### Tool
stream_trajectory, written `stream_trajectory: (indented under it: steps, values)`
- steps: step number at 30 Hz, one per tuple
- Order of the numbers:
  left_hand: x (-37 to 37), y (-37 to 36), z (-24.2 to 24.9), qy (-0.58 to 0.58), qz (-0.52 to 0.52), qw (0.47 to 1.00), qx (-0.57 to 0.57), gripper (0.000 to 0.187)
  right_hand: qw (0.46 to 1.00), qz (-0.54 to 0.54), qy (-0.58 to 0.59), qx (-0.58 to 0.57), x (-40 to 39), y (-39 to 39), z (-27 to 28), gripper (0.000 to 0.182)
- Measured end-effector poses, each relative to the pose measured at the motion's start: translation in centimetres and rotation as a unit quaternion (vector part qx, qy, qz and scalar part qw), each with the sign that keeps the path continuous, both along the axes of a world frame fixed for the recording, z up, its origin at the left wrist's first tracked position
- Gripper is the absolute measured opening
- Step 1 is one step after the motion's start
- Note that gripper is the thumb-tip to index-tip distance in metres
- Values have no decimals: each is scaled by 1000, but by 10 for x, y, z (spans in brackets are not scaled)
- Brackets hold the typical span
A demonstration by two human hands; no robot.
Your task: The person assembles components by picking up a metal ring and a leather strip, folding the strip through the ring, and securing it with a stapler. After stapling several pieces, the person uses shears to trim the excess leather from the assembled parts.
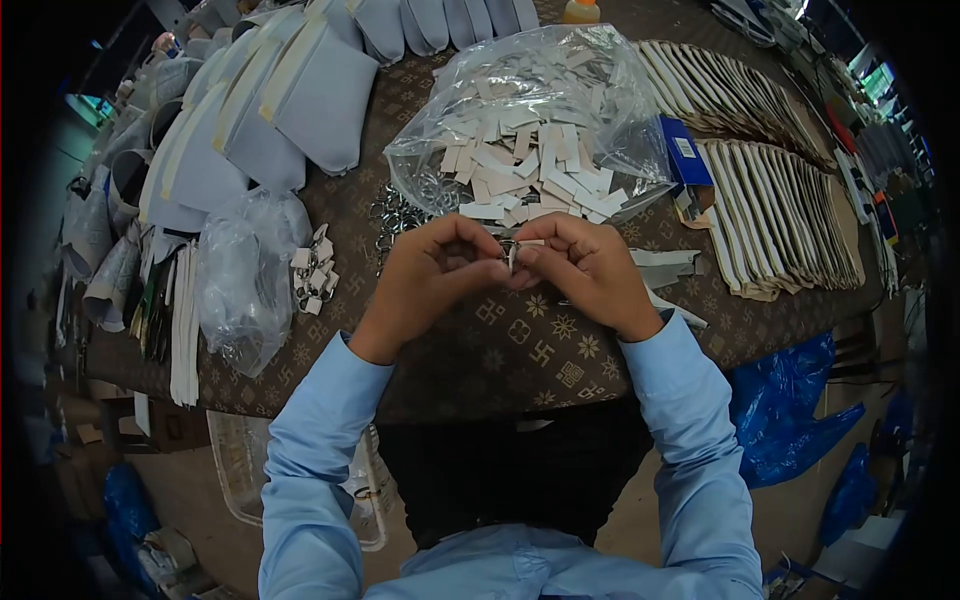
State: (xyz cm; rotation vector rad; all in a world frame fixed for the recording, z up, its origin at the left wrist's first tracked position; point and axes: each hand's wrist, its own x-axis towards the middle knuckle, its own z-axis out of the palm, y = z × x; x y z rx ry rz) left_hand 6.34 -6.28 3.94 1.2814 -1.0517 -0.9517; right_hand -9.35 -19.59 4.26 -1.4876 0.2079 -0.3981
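My left hand point(435, 272) and my right hand point(582, 265) meet over the near middle of the table, fingertips pinched together. Between them is a small metal ring point(507, 243), pinched by my left fingers. A short white strip point(513, 262) is at the ring, gripped by my right fingers; exactly how it passes the ring is partly hidden. Just beyond my hands, many pale strips point(545, 165) spill from a clear plastic bag point(610, 60). Loose metal rings point(388, 212) lie past my left hand. Further left sits a small heap of rings with white tabs point(315, 272).
A patterned brown cloth point(480, 350) covers the table. Grey-white panels point(325, 105) stand at the back left, near a crumpled plastic bag point(245, 270). Rows of folded pale pieces point(780, 220) and a blue box point(686, 155) are on the right. A basket point(235, 465) stands below.
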Motion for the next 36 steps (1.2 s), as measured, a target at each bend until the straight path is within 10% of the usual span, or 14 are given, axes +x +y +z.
stream_trajectory:
  steps: [4,5,6,15,36]
  values:
    - [-8,-6,1,71,-11,997,-21,20,979,-23,-12,-203,0,4,-7,17]
    - [-6,-6,2,-69,-12,996,-53,19,974,-54,-19,-220,1,5,-10,17]
    - [-5,-6,2,-208,-13,974,-84,17,974,-55,-18,-218,1,6,-8,17]
    - [-3,0,4,-106,6,993,-40,14,999,12,-29,21,-4,-1,5,15]
    - [-10,-3,2,-172,13,984,-42,20,958,-25,-31,-285,-5,-5,2,11]
